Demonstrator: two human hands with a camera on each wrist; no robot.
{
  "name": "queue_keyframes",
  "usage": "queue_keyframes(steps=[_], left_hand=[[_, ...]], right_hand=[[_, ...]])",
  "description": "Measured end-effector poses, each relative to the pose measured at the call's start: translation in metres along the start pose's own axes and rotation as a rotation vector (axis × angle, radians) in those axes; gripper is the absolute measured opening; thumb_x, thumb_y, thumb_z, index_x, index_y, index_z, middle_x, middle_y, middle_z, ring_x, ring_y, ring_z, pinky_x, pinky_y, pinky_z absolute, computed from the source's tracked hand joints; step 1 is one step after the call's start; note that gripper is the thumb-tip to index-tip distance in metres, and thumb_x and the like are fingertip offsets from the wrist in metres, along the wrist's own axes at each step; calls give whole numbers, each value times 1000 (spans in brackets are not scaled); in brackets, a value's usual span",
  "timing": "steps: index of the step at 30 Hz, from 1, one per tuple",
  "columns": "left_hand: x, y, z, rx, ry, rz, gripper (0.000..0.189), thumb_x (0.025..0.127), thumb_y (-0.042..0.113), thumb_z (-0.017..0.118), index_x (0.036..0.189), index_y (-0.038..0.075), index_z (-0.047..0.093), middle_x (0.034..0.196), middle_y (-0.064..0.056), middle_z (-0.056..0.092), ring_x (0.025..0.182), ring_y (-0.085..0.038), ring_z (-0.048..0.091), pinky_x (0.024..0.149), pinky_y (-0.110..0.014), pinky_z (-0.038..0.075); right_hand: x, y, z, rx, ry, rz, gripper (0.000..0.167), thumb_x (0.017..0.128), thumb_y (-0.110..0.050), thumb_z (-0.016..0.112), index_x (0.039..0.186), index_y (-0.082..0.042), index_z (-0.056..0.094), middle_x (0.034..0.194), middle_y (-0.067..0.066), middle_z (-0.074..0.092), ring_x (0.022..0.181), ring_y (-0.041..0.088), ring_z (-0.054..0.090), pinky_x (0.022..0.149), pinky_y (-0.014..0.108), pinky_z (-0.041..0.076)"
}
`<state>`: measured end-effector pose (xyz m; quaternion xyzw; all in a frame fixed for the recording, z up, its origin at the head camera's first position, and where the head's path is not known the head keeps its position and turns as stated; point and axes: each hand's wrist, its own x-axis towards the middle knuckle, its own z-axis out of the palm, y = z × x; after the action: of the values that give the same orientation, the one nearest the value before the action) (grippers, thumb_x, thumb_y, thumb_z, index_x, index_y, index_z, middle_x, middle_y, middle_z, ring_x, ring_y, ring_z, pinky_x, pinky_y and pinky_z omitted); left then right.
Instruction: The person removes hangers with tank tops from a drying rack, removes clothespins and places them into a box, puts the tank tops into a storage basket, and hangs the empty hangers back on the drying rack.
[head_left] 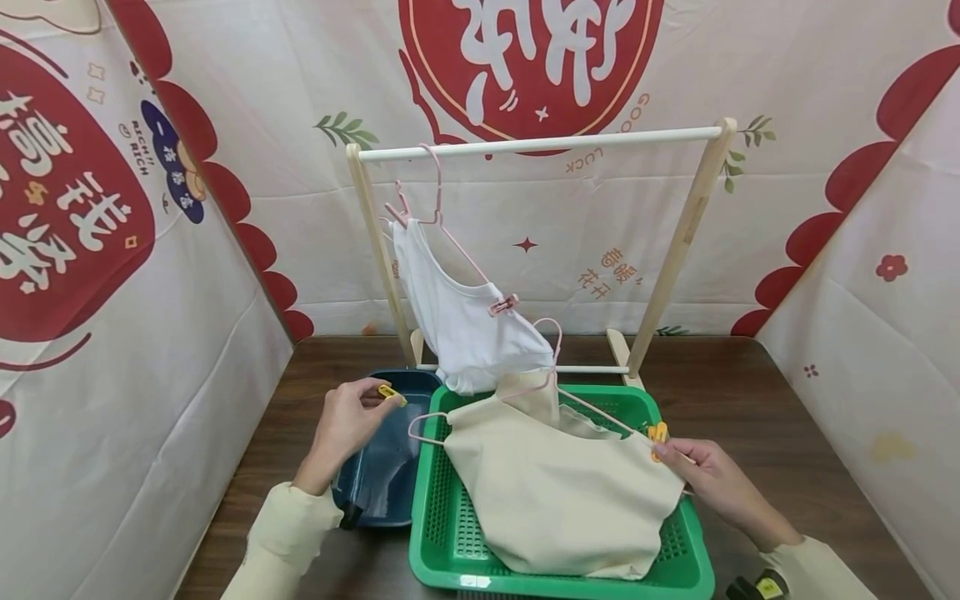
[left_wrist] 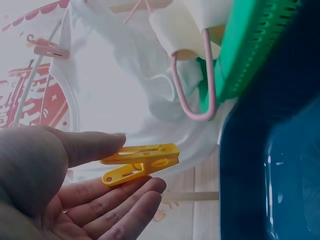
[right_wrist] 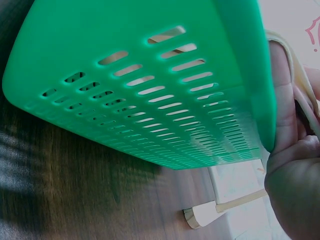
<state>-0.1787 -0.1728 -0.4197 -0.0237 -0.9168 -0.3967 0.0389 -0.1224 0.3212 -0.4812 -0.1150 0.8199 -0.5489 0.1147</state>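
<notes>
My left hand point(head_left: 352, 425) pinches a yellow clothespin point(left_wrist: 142, 162) between thumb and fingers, over the blue basin point(head_left: 390, 492). A cream sleeveless top point(head_left: 562, 483) lies across the green basket point(head_left: 423, 533), with a pink hanger point(head_left: 556, 337) threaded through it. The hanger's left end point(head_left: 418, 429) sticks out past the cloth. At the right end, my right hand point(head_left: 712, 475) grips the top's edge, right by another yellow clothespin point(head_left: 657, 440) on that shoulder. In the right wrist view, some of its fingers point(right_wrist: 282, 95) show beyond the basket's rim.
Behind the basket stands a rack with a white rail point(head_left: 540, 144) and wooden legs point(head_left: 682, 242). A white top point(head_left: 472, 321) hangs there on a pink hanger, with a pink clip point(head_left: 503, 305) on one shoulder. Printed cloth point(head_left: 300, 225) walls in the brown table point(head_left: 750, 400).
</notes>
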Motion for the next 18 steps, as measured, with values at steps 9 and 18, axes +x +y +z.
queue_keyframes(steps=[9,18], left_hand=[[-2,-13,-3,28,-1,-48,35,90,20,74,117,-1,68,109,-19,71,96,-33,72,78,-42,59],[-4,-27,-4,58,-12,-92,32,90,19,74,115,0,69,106,-17,72,93,-31,72,77,-41,60]], right_hand=[[0,1,-1,15,-9,1,32,108,-18,43,90,-1,65,70,-7,57,62,10,58,51,28,51],[0,-1,0,37,-25,6,34,108,-18,42,87,0,63,71,-7,59,64,8,60,52,30,54]])
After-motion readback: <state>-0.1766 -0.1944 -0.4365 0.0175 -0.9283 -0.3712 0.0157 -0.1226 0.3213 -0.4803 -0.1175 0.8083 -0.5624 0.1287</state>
